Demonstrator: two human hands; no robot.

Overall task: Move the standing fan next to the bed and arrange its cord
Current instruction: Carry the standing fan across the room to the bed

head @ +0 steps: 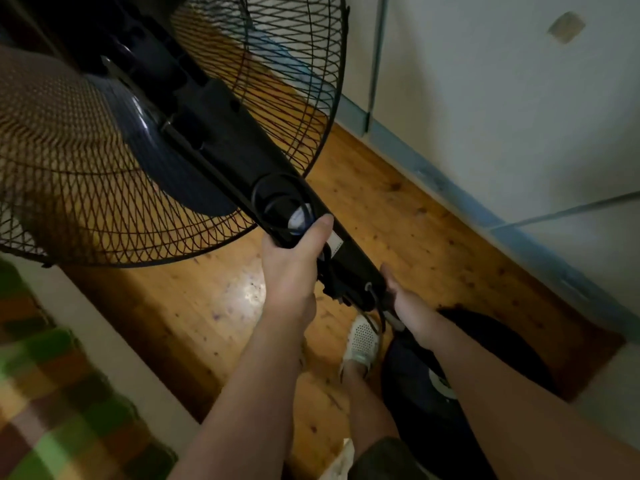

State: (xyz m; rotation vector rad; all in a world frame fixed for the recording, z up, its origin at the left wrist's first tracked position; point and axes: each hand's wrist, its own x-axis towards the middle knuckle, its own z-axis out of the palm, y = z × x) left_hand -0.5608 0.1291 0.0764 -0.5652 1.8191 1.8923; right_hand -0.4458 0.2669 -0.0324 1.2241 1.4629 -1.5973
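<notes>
1. The black standing fan (221,133) is tilted over the wooden floor (415,220), with its wire cage at the upper end; I cannot tell whether its round base (415,403) touches the floor.
2. The left hand (294,261) wraps around the fan's control housing, thumb on top; the right hand (394,289) grips the fan's pole just below that housing, its fingers mostly hidden.
3. The cord (277,202) lies looped on the housing, just above the left hand.
4. The bed (52,393), under a green checked blanket, lies left of the fan; a white shoe (362,341) stands beneath the fan's pole; a pale wall (502,116) runs along the fan's right.
</notes>
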